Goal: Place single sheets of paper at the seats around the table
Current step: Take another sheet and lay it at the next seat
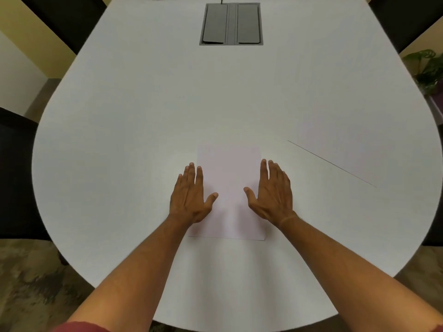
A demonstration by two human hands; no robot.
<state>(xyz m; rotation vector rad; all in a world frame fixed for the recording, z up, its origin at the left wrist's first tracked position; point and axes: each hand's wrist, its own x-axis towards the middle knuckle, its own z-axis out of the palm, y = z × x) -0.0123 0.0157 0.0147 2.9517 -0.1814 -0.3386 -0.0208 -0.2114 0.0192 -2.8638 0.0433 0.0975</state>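
A white sheet of paper [229, 168] lies flat on the white table [143, 116], in front of me near the rounded end. My left hand [191, 195] rests flat on the sheet's left edge, fingers straight and together, thumb spread onto the paper. My right hand [272, 192] lies flat on the sheet's right edge in the same way. A second white sheet [354, 149] lies to the right on the table, angled; only its near edge shows as a thin dark line.
A grey cable box [231, 23] with two lids is set into the table's middle, far from me. Dark chairs [16, 178] stand at the left, far left, far right and right. A potted plant [429, 70] is at the right. Patterned carpet lies below.
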